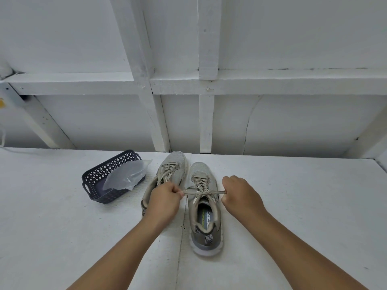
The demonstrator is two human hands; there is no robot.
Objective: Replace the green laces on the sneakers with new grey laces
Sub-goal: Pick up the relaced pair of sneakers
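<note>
White painted wall (293,49) with beams and framing fills the whole background, and below it a white counter (52,227) carries everything. Two grey sneakers sit side by side near the wall, toes pointing away from the person. Right sneaker (204,206) is fully in view, with "MORY FOA" readable on the insole. Left sneaker (170,174) is partly hidden behind the left hand (164,200).

Both shoes are threaded with pale grey-beige laces. On the right sneaker the lace (204,192) is stretched taut sideways just above the shoe's opening. Left hand's grip is pinched tight on one end of it, and the right hand (240,195) has its fingers curled, clamped on the other end, so the two ends pull apart from a crossing over the tongue.

Off to the left, well apart from the shoes, a dark perforated basket (98,185) sits at an angle with a crumpled clear plastic bag (127,174) spilling over its rim.
</note>
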